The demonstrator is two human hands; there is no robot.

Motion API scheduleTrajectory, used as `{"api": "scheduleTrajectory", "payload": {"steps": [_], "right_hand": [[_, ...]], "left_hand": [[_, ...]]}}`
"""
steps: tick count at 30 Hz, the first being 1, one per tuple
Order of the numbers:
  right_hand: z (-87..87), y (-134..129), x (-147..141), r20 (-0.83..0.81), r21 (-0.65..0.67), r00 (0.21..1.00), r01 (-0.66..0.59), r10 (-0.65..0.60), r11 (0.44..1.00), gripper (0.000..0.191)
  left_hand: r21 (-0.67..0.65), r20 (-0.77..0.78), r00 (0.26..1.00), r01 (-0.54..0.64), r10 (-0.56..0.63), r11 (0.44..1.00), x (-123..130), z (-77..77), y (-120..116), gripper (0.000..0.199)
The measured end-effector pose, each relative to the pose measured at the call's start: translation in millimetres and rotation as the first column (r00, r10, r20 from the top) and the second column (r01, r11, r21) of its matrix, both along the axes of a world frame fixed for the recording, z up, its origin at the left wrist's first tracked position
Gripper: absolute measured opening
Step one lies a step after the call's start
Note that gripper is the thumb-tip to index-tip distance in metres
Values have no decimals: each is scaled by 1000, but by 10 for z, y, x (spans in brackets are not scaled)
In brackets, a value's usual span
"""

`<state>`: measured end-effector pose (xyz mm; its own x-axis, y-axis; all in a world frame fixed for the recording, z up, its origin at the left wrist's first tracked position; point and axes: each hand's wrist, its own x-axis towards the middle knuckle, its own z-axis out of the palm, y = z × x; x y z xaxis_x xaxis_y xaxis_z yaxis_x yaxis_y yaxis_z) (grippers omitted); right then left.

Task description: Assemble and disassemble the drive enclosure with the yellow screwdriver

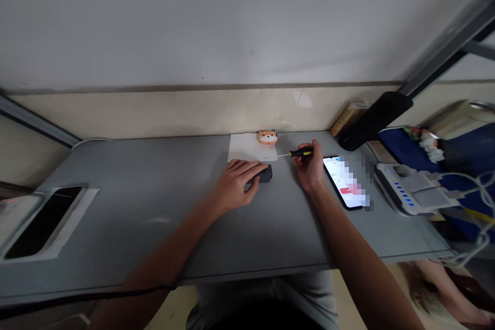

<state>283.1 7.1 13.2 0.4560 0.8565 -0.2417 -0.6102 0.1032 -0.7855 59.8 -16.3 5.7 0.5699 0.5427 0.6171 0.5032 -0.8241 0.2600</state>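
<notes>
My left hand [240, 184] is closed around a small dark box-shaped object [266, 175] on the grey desk [154, 175], with fingers across its top and the thumb at its near side. What kind of object it is I cannot tell. In my right hand [309, 167] is a screwdriver [300, 152] with a black and yellow handle. Its thin metal shaft points left, the tip above the edge of a white sheet of paper [243, 147] and just beyond the dark object. An orange animal-faced item [268, 137] rests at the paper's back right corner.
Right of my right hand lies a lit phone [344, 185], partly blurred out. Beyond it are a power strip [402, 191] with plugs and cables, and a black cylinder [377, 118] leaning near the wall. A dark-screened device [46, 221] lies at far left. A wall bounds the desk's back.
</notes>
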Motion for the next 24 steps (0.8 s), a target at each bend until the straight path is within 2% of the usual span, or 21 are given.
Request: {"api": "scheduleTrajectory", "payload": {"steps": [5,8,10,13,15,17,20,24], "right_hand": [[26,-22,-6,-10,7,1000,2,-2,1000,39],[31,-38,3,-2,27,1000,-6,7,1000,40],[43,-47,10,-21,31,1000,-15,16,999,40],[78,-60,20,-71,29,997,-27,29,999,40],[103,-65,26,-97,27,995,-20,22,999,40],[120,-67,31,-106,28,994,-11,14,1000,41],[119,-63,38,-84,36,996,-23,26,999,43],[85,-51,45,-54,49,998,-32,35,998,46]], "left_hand": [[-20,-30,999,12,-13,1000,-64,23,37,37],[-189,53,999,13,-3,982,-134,53,70,37],[-377,131,991,17,36,926,-187,69,110,38],[-609,219,972,72,81,790,-278,81,203,35],[-687,266,961,133,77,714,-337,80,269,33],[-722,289,955,170,69,671,-385,74,317,31],[-719,289,956,181,52,671,-424,60,342,29],[-673,263,964,160,31,722,-417,45,332,28]]}}
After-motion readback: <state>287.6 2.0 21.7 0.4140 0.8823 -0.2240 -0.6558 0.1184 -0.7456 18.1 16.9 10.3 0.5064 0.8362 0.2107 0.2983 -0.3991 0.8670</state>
